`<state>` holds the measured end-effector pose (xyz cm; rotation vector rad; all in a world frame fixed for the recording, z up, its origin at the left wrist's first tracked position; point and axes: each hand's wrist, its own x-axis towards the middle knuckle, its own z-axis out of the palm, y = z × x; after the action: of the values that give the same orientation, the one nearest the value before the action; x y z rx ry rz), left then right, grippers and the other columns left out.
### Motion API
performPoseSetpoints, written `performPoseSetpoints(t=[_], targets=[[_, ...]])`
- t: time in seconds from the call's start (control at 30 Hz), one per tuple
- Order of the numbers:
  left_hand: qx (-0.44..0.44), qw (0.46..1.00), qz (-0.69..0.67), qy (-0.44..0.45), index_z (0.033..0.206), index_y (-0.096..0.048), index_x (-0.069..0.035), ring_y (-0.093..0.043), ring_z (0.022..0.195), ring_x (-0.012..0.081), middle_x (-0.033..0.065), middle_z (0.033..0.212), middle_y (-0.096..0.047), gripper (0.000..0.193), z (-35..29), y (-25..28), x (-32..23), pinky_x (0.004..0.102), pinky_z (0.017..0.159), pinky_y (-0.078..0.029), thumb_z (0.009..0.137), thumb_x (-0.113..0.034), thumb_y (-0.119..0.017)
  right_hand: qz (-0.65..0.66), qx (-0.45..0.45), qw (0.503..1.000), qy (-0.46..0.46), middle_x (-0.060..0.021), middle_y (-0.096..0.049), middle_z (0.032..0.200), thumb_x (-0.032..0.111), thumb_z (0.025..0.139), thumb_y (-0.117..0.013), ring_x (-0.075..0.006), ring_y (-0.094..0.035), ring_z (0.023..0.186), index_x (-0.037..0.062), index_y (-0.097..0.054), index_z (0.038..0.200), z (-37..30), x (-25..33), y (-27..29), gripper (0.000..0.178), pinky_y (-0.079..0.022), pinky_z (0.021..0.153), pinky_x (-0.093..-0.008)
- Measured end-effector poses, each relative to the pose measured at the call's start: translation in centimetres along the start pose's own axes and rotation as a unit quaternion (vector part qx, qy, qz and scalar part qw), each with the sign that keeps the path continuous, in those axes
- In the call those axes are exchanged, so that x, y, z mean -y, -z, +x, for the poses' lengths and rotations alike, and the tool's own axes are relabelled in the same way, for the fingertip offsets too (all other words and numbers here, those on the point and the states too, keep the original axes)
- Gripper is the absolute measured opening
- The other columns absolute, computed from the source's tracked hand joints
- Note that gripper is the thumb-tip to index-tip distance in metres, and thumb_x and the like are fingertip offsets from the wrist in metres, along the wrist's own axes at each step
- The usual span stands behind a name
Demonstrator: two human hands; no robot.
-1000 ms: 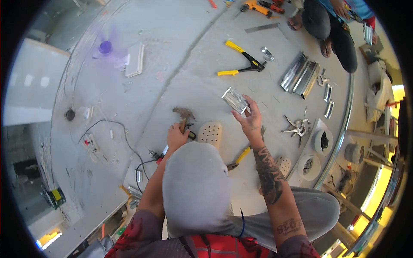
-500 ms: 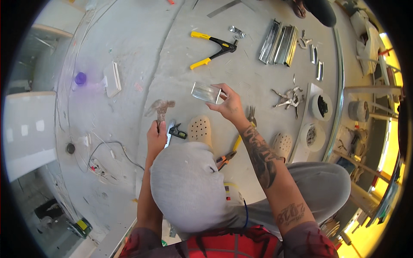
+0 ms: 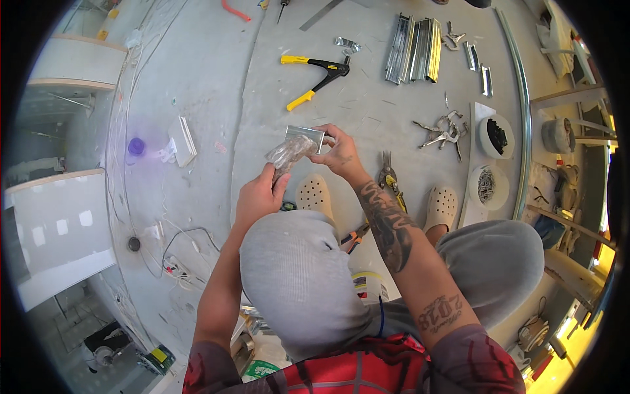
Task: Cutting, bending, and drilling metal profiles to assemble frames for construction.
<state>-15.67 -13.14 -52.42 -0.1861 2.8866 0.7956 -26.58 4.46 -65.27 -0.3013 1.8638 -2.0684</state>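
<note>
My left hand (image 3: 258, 200) is closed round the handle of a hammer (image 3: 289, 155), whose worn head is blurred by motion. The hammer head lies over the near face of a short piece of shiny metal channel (image 3: 311, 134). Thumb and fingers of my right hand (image 3: 338, 155) pinch that piece at its right end, above the floor. From this view I cannot tell whether the hammer touches the metal. Tin snips (image 3: 387, 172) lie on the floor right of my right wrist.
Ahead lie a black tool with long yellow handles (image 3: 325, 68) and a stack of metal profiles (image 3: 413, 51). To the right are locking clamps (image 3: 443, 134), a tub of black screws (image 3: 497, 136) and a tub of silvery ones (image 3: 489, 186). Cables (image 3: 167, 253) run along the left.
My left hand has brought the hammer up and right to the metal channel piece. My right hand has moved slightly left with the piece, and the view has shifted.
</note>
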Motion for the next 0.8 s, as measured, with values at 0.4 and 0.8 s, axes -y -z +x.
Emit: performPoseSetpoints(t=[0.4,0.8], targets=[[-0.022,0.998,0.049,-0.012,0.11,-0.053,-0.004,-0.066,0.069,0.0435,0.0202,0.077,-0.068,0.032,1.7,0.1,-1.8,0.051,0.058,-0.049,0.1,-0.034,-0.059,0.011,-0.025,0.998,0.064,-0.008,-0.066,0.109,0.005,0.066,-0.089,-0.0187,-0.067,0.099,0.0031,-0.065,0.115,0.3,-0.9,-0.2,0.054,-0.055,0.091,-0.0321],[-0.032,0.995,0.088,-0.023,0.105,-0.054,-0.002,-0.066,0.07,0.0438,0.0201,0.077,-0.068,0.034,4.3,0.3,-2.5,0.051,0.058,-0.05,0.1,-0.035,-0.06,0.002,-0.038,0.997,0.063,-0.0083,-0.065,0.107,0.006,0.065,-0.09,-0.0197,-0.067,0.097,0.0031,-0.063,0.111,0.3,-1.8,-0.5,0.053,-0.055,0.089,-0.0324]])
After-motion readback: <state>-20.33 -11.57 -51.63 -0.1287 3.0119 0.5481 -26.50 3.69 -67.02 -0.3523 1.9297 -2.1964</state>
